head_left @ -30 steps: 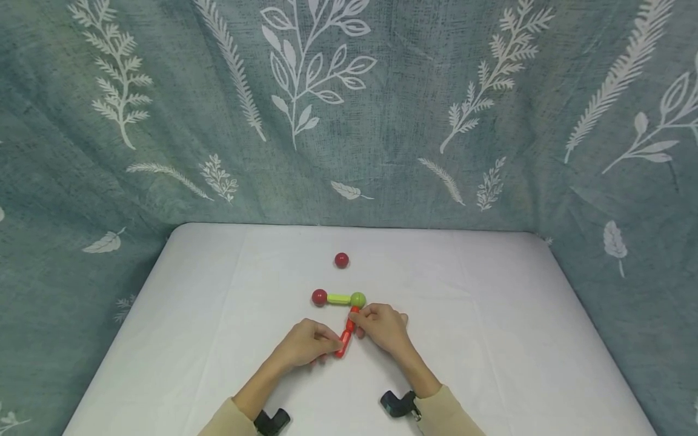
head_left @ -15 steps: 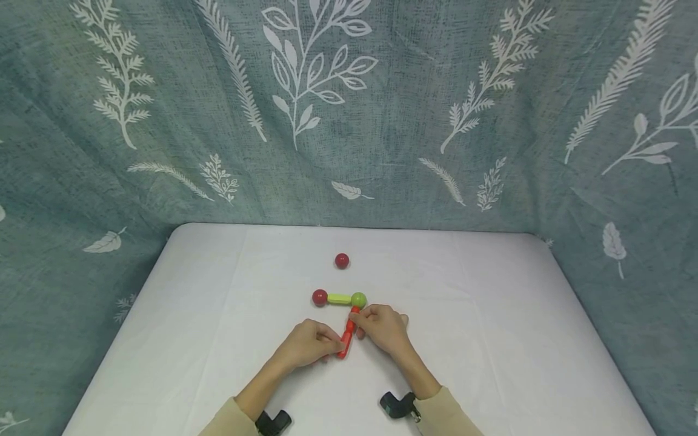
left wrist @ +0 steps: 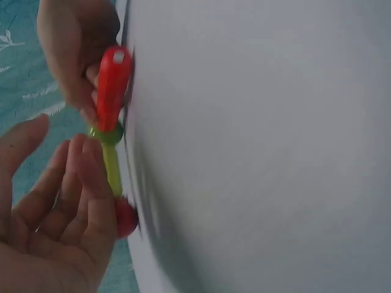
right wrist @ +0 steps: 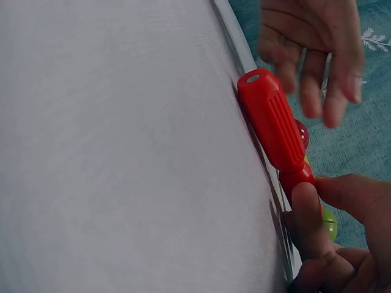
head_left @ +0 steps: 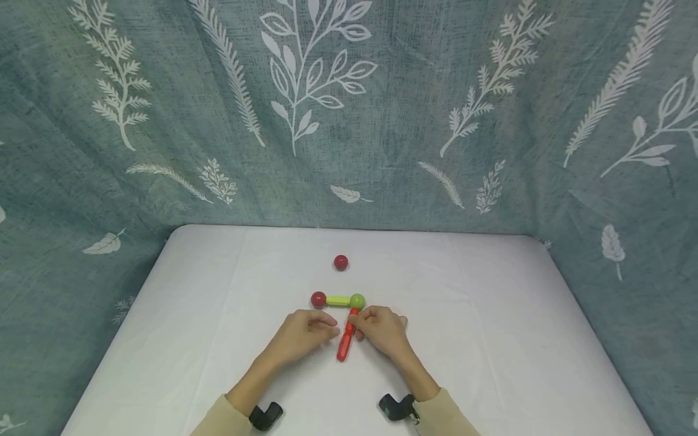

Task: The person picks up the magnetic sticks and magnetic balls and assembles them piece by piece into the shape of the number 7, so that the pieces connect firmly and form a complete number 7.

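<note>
Two red rods lie end to end in the head view: a ridged near rod with a small hole in its end, and a far rod reaching the green ball. Thumb and finger of my right hand pinch the far rod, hiding part of it. My left hand hovers just left of the rods, fingers loosely bent and holding nothing; the left wrist view shows its thumb apart from the fingers. From the green ball a yellow-green stick runs left to a dark red ball.
A second dark red ball sits alone farther back on the white table. Green leaf-patterned cloth hangs behind and at the sides. Black wrist devices sit at both sleeves.
My left hand has let go of the near red rod and drawn away to the left. That rod has swung nearly into line with the far one. The right hand keeps its place.
</note>
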`<state>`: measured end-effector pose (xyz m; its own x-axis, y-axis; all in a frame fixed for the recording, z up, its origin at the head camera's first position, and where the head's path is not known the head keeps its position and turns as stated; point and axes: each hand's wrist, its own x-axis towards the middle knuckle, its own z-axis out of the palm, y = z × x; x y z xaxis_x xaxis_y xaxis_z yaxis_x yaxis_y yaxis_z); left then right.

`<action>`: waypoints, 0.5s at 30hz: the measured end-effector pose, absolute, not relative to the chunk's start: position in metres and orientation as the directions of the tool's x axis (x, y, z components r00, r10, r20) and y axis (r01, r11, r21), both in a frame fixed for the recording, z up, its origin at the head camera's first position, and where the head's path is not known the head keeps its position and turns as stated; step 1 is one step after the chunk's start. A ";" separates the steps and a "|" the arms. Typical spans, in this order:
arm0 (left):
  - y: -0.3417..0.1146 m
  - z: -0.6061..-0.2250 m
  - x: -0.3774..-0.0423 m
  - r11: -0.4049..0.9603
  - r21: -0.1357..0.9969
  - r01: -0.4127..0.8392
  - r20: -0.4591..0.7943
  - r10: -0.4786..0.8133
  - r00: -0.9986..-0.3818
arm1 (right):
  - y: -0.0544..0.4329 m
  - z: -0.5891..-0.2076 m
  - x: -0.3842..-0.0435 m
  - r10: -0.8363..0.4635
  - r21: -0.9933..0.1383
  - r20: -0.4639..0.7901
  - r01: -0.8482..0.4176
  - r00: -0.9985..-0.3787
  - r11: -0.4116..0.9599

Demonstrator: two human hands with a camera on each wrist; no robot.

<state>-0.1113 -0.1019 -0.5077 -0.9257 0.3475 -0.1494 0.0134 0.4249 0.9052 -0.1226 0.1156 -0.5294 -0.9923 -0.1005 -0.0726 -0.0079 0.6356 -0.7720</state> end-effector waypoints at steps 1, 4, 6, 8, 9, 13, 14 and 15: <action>-0.104 -0.505 -0.116 0.433 0.900 0.050 -0.109 0.335 -0.936 | 0.115 -0.529 -0.123 -0.098 -0.771 -0.073 -0.006 -0.992 0.637; -0.111 -0.497 -0.133 0.458 0.879 0.137 -0.005 0.295 -0.955 | 0.114 -0.529 -0.125 -0.090 -0.770 -0.077 0.002 -0.993 0.638; -0.115 -0.495 -0.147 0.482 0.858 0.177 0.045 0.272 -0.961 | 0.114 -0.529 -0.125 -0.087 -0.770 -0.081 0.007 -0.993 0.637; -0.118 -0.495 -0.163 0.502 0.845 0.184 0.060 0.253 -0.966 | 0.113 -0.529 -0.126 -0.086 -0.771 -0.082 0.008 -0.993 0.637; -0.120 -0.495 -0.171 0.511 0.840 0.184 0.061 0.247 -0.967 | 0.113 -0.529 -0.126 -0.086 -0.771 -0.083 0.009 -0.993 0.637; -0.122 -0.501 -0.202 0.519 0.839 0.164 0.044 0.236 -0.971 | 0.112 -0.529 -0.127 -0.086 -0.772 -0.082 0.008 -0.993 0.636; -0.121 -0.503 -0.208 0.517 0.840 0.162 0.040 0.239 -0.970 | 0.112 -0.529 -0.127 -0.086 -0.771 -0.080 0.007 -0.993 0.637; -0.120 -0.505 -0.214 0.510 0.844 0.164 0.040 0.246 -0.969 | 0.112 -0.529 -0.127 -0.084 -0.773 -0.080 0.008 -0.993 0.634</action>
